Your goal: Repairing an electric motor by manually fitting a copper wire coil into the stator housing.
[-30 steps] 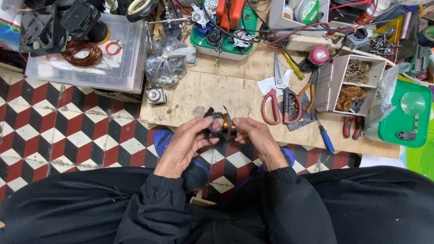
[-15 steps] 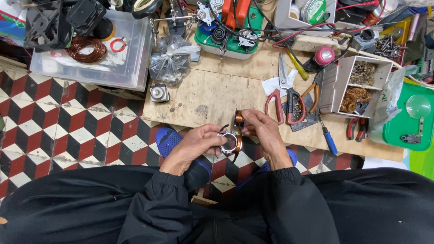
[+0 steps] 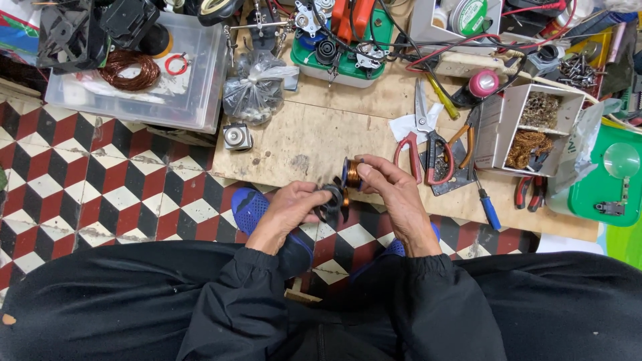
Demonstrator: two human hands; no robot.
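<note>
We see the left hand [image 3: 291, 204] gripping a black motor part [image 3: 331, 204] at the desk's [image 3: 301, 134] near edge, the right hand [image 3: 391, 187] pinching a copper coil bobbin [image 3: 350, 174].

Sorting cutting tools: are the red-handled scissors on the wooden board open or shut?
Open. The red-handled scissors lie flat on the wooden board, handle loops spread apart; the blades are too close to tell.

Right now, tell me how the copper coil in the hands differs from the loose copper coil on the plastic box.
The held coil is wound tight on a small spool; the box coil is a loose, open bundle. The held coil looks smaller and bright orange; the box coil is wider and darker reddish-brown. The right hand pinches the held coil beside a black part in the left hand; the box coil lies untouched on the clear lid. Both are copper wire.
</note>
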